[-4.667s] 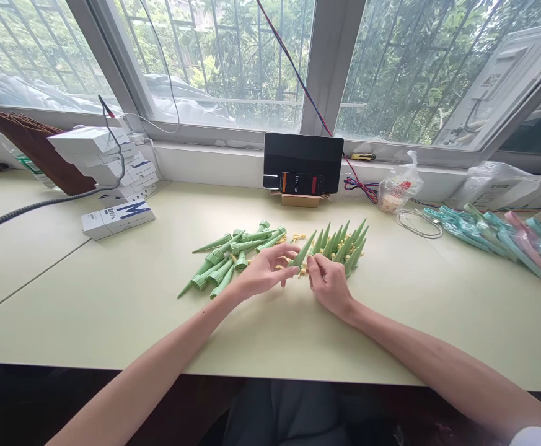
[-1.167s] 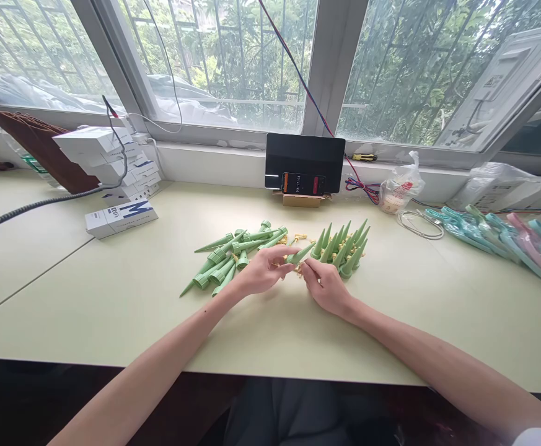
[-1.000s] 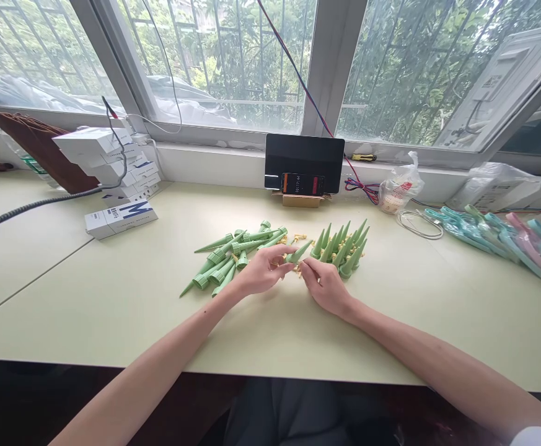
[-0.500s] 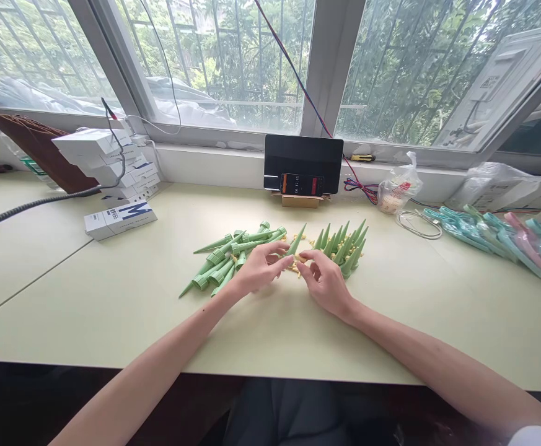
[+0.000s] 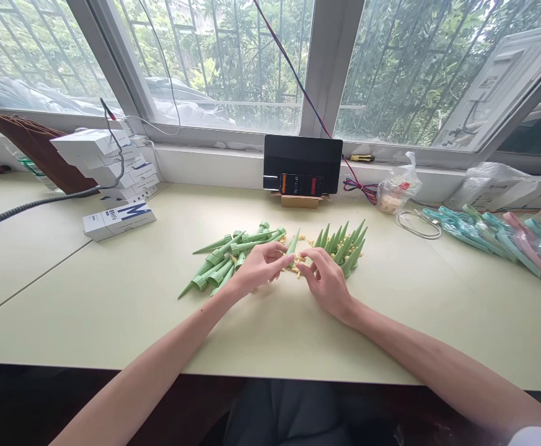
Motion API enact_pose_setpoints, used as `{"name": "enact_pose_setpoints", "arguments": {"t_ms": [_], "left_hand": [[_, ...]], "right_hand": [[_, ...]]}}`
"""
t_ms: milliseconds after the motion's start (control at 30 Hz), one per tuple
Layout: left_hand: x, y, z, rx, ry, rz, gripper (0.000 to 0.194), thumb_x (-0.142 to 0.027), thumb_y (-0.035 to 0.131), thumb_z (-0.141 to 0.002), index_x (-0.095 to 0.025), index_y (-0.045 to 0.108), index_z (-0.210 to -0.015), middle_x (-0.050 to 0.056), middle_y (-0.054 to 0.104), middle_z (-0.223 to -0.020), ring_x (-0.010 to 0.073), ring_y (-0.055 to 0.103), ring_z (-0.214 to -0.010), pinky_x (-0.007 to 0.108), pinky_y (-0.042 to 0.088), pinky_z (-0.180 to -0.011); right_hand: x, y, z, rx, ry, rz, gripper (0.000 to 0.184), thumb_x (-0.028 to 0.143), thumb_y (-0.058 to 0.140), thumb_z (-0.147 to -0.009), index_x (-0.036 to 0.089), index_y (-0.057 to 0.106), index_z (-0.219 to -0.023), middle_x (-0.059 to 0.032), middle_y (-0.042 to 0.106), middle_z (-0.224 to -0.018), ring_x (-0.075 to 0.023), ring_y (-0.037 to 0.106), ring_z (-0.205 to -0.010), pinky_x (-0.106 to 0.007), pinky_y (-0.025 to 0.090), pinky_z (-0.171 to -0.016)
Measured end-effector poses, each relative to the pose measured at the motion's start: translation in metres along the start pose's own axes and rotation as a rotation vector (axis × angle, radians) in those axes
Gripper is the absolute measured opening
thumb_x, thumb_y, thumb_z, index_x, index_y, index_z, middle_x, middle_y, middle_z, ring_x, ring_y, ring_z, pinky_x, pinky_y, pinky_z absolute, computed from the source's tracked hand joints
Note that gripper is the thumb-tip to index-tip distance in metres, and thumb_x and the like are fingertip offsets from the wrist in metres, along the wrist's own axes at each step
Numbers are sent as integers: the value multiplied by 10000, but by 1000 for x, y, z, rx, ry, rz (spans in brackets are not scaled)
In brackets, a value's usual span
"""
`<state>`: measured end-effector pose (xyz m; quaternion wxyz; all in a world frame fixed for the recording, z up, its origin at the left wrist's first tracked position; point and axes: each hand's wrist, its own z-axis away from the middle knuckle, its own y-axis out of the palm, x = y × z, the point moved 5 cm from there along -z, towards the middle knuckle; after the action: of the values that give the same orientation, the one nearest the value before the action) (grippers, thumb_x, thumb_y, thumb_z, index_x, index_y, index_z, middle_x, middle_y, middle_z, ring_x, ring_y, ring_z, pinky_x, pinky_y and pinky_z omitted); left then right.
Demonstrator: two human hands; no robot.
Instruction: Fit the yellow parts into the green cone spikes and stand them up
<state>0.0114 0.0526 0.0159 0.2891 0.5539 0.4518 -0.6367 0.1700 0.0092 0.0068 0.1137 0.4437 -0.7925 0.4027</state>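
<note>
My left hand is closed around a green plant watering spike, its pointed end up and leaning slightly right. Just right of the spike, my right hand is curled, thumb and forefinger tips apart, with no held part that I can make out. Small yellow pieces lie scattered on the table behind and between the hands. To the left is a loose pile of green spikes with ribbed collars, lying on their sides. Beyond my right hand, several spikes stand points up in a cluster with yellow bits among them.
A phone showing a timer leans against a dark tablet at the back. White boxes sit at the left. On the right are a tied plastic bag, a coiled cable and wrapped teal and pink items.
The spike in my left hand has lowered slightly and tilted more upright. My right thumb and forefinger have shifted only a little beside it.
</note>
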Motion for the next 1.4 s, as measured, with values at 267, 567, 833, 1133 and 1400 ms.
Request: {"name": "enact_pose_setpoints", "arguments": {"t_ms": [267, 567, 833, 1133, 1400], "left_hand": [[-6, 3, 3, 47, -5, 5, 393, -546, 657, -827, -158, 601, -802, -28, 544, -546, 86, 464, -476, 214, 346, -493], [-3, 7, 1, 119, -38, 122, 400, -533, 672, -819, -153, 580, -736, -5, 568, -578, 108, 539, -548, 212, 390, -512], [-6, 10, 3, 165, -24, 128, 405, -543, 667, -814, -153, 585, -746, 0, 574, -600, 104, 530, -534, 218, 388, -501], [-7, 12, 4, 183, -5, 86, 392, -519, 670, -822, -142, 581, -765, -1, 575, -611, 85, 496, -509, 225, 377, -511], [-8, 14, 7, 190, 37, 80, 361, -495, 671, -825, -153, 561, -789, 13, 598, -686, 84, 487, -525, 229, 387, -509]], "right_hand": [[2, -3, 1, -54, -74, 39, 130, 282, 501, -999, 216, 578, -1080, -74, 661, -1004, -127, 588, -624, -242, 438, -543], [8, -7, 2, -105, -166, 97, 119, 253, 501, -997, 213, 594, -1061, -45, 671, -873, -90, 506, -512, -224, 371, -472], [10, -8, 5, -112, -207, 126, 125, 228, 496, -994, 220, 602, -1058, -36, 669, -820, -104, 536, -535, -225, 383, -496], [8, -6, 5, -108, -166, 120, 136, 235, 474, -999, 216, 600, -1046, -28, 645, -763, -108, 493, -512, -229, 376, -499], [7, -7, 5, -127, -123, 60, 146, 245, 463, -996, 217, 597, -1047, -34, 653, -756, -125, 530, -546, -231, 415, -519]]}}
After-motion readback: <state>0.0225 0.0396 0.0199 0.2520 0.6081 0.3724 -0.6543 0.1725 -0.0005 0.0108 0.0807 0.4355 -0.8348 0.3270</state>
